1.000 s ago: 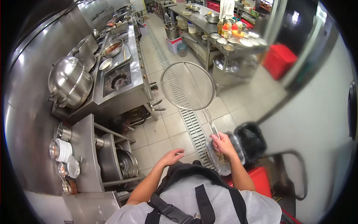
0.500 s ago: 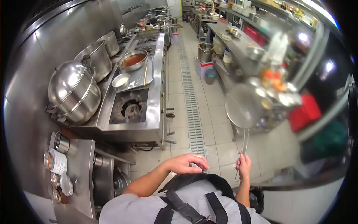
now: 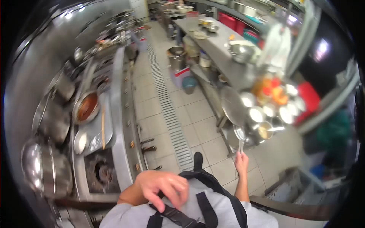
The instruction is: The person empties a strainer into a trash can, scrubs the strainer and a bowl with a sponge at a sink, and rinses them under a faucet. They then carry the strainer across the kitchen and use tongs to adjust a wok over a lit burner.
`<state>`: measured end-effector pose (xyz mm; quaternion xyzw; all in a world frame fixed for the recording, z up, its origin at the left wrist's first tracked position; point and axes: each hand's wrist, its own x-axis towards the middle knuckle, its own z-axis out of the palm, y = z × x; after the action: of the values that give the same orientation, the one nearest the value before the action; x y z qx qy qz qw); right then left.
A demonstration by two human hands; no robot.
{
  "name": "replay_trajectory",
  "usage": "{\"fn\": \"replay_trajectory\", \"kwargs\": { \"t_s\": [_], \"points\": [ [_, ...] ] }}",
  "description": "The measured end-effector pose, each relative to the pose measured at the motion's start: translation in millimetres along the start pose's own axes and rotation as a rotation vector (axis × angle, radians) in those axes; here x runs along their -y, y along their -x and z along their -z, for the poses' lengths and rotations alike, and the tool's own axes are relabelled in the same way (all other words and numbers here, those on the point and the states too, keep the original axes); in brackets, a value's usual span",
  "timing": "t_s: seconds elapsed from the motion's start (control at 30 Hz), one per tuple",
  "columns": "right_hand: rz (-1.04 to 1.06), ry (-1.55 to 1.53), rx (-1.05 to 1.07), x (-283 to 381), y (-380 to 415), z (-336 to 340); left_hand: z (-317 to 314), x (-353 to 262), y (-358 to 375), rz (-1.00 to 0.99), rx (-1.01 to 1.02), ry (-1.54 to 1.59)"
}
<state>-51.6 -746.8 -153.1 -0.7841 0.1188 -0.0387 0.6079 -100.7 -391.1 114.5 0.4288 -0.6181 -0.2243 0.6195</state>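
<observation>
My right hand (image 3: 241, 163) is closed round the long metal handle of a round mesh strainer (image 3: 232, 106), its bowl pointing away from me, tilted. In this view the bowl overlaps the side counter and sits beside several small round containers (image 3: 257, 114). My left hand (image 3: 162, 186) is in front of my chest, over the black strap buckle (image 3: 178, 217); the fingers are loosely bent and apart, with nothing in them.
On the left stands a steel stove (image 3: 120, 114) bearing a pan of reddish-brown liquid (image 3: 87, 108), a tray (image 3: 108, 125) and large pots (image 3: 51, 117). A floor drain (image 3: 167, 98) runs down the aisle. A bucket (image 3: 177, 59) and a steel counter (image 3: 224, 49) are at the right.
My view has turned right and moved closer to the side counter. My left hand has drawn back toward my chest. The strainer is still in my right hand, its bowl now turned more edge-on.
</observation>
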Motion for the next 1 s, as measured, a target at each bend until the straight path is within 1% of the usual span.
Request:
{"fn": "replay_trajectory", "kwargs": {
  "t_s": [0.07,0.13,0.2,0.27,0.3,0.33,0.37,0.4,0.43,0.47,0.53,0.57,0.6,0.63,0.67,0.7,0.73,0.8,0.87,0.93,0.97,1.0],
  "points": [
    [0.057,0.122,0.040,37.7,-72.1,-23.2,48.8,5.2,-9.1,-0.012,-0.035,0.014],
    [0.181,0.152,-0.003,84.3,-139.1,-54.4,95.2,7.4,-16.0,-0.006,-0.052,-0.014],
    [0.362,0.077,-0.036,86.0,-225.9,-94.4,136.2,6.3,-13.8,0.020,-0.050,-0.070],
    [0.510,0.144,-0.100,101.4,-300.3,-133.1,167.0,14.6,-3.2,0.015,-0.107,-0.068],
    [0.445,0.186,-0.066,125.9,-326.5,-149.3,182.2,20.2,2.6,0.011,-0.141,-0.052],
    [0.478,0.347,-0.139,149.9,-347.5,-166.7,200.0,23.8,9.1,0.007,-0.163,-0.035],
    [0.480,0.414,-0.168,150.0,-384.3,-184.6,219.1,23.1,17.1,0.005,-0.186,-0.051],
    [0.472,0.482,-0.210,145.5,-422.6,-199.3,241.0,20.7,25.7,0.054,-0.203,-0.094],
    [0.467,0.487,-0.213,146.3,-452.7,-215.6,263.8,19.5,36.8,0.100,-0.205,-0.126],
    [0.474,0.536,-0.249,148.4,-481.7,-227.1,285.7,18.2,50.9,0.096,-0.190,-0.109],
    [0.461,0.590,-0.323,156.5,-535.4,-249.3,334.0,10.6,87.9,0.137,-0.323,-0.204],
    [0.475,0.594,-0.346,160.5,-558.3,-261.2,359.2,8.2,106.3,0.122,-0.357,-0.190],
    [0.473,0.605,-0.381,161.6,-575.7,-265.2,383.6,8.3,122.9,0.122,-0.308,-0.155],
    [0.429,0.619,-0.433,161.7,-590.2,-269.5,406.8,9.0,138.7,0.155,-0.417,-0.138],
    [0.401,0.691,-0.421,165.0,-603.5,-276.7,431.3,9.5,150.5,0.191,-0.531,-0.123],
    [0.381,0.761,-0.398,169.6,-617.1,-283.5,455.9,6.6,157.2,0.288,-0.599,-0.149],
    [0.358,0.768,-0.425,172.6,-629.8,-290.4,484.6,4.8,158.6,0.289,-0.569,-0.129],
    [0.244,0.801,-0.360,178.1,-653.6,-309.3,536.6,-1.4,163.3,0.554,-0.560,-0.252],
    [0.166,0.858,-0.337,172.2,-670.2,-322.5,578.0,-1.1,165.2,0.606,-0.522,-0.224],
    [0.224,0.880,-0.401,170.4,-701.4,-335.4,624.9,3.4,170.2,0.674,-0.507,-0.271],
    [0.201,0.884,-0.419,171.3,-715.1,-339.9,643.4,2.7,173.4,0.749,-0.523,-0.232],
    [0.200,0.914,-0.423,170.5,-725.4,-342.1,663.6,3.0,178.4,0.750,-0.491,-0.212]
  ]
}}
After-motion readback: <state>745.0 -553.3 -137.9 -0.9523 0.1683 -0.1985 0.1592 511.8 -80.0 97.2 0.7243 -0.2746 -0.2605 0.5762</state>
